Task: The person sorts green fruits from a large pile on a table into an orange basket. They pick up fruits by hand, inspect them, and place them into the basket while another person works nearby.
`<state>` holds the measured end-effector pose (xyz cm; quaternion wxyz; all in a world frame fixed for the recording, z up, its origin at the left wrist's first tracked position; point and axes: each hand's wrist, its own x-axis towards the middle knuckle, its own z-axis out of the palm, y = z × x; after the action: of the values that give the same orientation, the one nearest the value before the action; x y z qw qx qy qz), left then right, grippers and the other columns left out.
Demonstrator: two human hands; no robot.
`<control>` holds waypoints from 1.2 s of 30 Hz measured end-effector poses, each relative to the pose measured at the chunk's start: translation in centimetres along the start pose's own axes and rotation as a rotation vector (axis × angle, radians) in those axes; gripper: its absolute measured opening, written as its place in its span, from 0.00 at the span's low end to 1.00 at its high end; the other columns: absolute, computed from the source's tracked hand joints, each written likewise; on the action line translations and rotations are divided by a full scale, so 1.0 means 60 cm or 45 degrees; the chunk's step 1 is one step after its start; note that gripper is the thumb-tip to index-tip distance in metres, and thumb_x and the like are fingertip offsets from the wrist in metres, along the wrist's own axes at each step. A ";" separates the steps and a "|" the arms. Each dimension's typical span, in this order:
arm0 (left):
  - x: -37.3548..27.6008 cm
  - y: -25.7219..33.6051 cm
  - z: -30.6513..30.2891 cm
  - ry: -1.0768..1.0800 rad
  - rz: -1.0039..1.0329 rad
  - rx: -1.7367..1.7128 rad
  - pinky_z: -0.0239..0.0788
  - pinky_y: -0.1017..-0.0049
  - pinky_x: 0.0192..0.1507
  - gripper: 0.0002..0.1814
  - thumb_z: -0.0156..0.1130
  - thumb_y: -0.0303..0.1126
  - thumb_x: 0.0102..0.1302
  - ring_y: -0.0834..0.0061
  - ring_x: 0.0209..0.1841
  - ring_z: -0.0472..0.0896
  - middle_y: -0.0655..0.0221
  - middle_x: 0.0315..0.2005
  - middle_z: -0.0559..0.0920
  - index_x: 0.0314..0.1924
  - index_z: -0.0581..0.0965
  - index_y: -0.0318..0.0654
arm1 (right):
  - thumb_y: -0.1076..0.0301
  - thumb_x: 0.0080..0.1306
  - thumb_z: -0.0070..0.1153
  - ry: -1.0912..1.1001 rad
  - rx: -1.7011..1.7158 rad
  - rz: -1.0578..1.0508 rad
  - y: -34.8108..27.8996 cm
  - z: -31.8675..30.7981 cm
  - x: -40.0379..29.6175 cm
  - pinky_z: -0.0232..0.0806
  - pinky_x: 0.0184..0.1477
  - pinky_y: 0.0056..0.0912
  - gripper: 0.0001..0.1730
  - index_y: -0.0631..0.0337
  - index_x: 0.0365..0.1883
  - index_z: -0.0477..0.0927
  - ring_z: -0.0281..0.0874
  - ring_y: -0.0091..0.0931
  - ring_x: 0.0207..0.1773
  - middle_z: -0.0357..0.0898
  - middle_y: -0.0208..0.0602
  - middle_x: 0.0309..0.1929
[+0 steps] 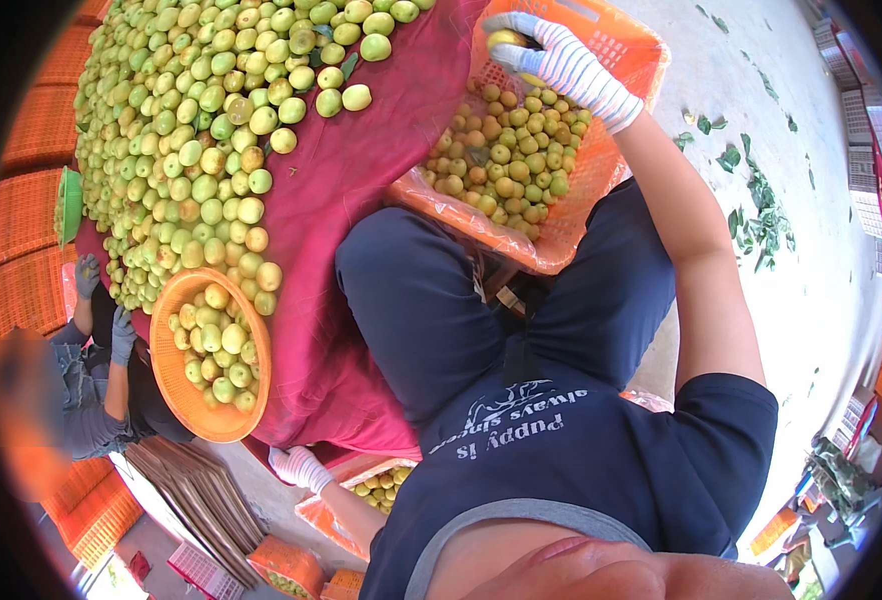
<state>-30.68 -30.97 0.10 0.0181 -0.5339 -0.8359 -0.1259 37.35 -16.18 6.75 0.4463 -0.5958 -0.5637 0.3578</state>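
My right hand (pixel 561 67), in a white striped glove, is above the far end of an orange plastic crate (pixel 606 150) in front of my knees. A yellow-green fruit (pixel 507 39) is held between its fingers and thumb, with another partly hidden under the palm. The crate has a clear plastic liner and holds many small round fruits (pixel 512 161). My left hand (pixel 302 466), gloved alike, is low at the edge of the red cloth (pixel 336 300), below an orange basket (pixel 157 337) of greener fruits. Its grip is unclear.
A large heap of green fruits (pixel 193 142) covers the cloth. Another person (pixel 95 397) with gloved hands works at the left beside a green basket (pixel 71 206). Stacked orange crates (pixel 28 217) line the left. Fallen leaves (pixel 763 202) lie on the floor at right.
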 end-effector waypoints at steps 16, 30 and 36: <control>0.050 0.714 -0.023 -1.814 -0.619 -2.943 0.66 0.57 0.53 0.28 0.57 0.53 0.63 0.62 0.56 0.70 0.65 0.48 0.77 0.54 0.75 0.40 | 0.55 0.65 0.54 -0.044 0.044 -1.005 -0.137 0.184 0.057 0.71 0.50 0.36 0.20 0.57 0.51 0.77 0.77 0.31 0.50 0.79 0.36 0.46; 0.102 0.674 0.079 -1.887 -0.672 -3.115 0.69 0.64 0.46 0.26 0.62 0.52 0.60 0.74 0.46 0.70 0.72 0.35 0.76 0.51 0.79 0.40 | 0.63 0.61 0.58 -0.524 -0.202 0.703 0.313 0.109 0.007 0.72 0.50 0.38 0.19 0.59 0.50 0.77 0.76 0.36 0.53 0.78 0.39 0.51; 0.104 0.679 0.080 -1.900 -0.669 -3.104 0.67 0.64 0.46 0.25 0.62 0.49 0.61 0.75 0.46 0.69 0.73 0.37 0.75 0.51 0.78 0.39 | 0.72 0.64 0.49 -0.373 -1.069 0.692 0.380 0.302 -0.083 0.72 0.51 0.44 0.14 0.60 0.48 0.77 0.74 0.43 0.54 0.75 0.52 0.51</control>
<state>3.69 -8.11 4.25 -0.8915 0.0082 -0.0983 -0.4421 28.00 -18.02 -21.22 -0.0236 -0.7920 -0.5401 0.2837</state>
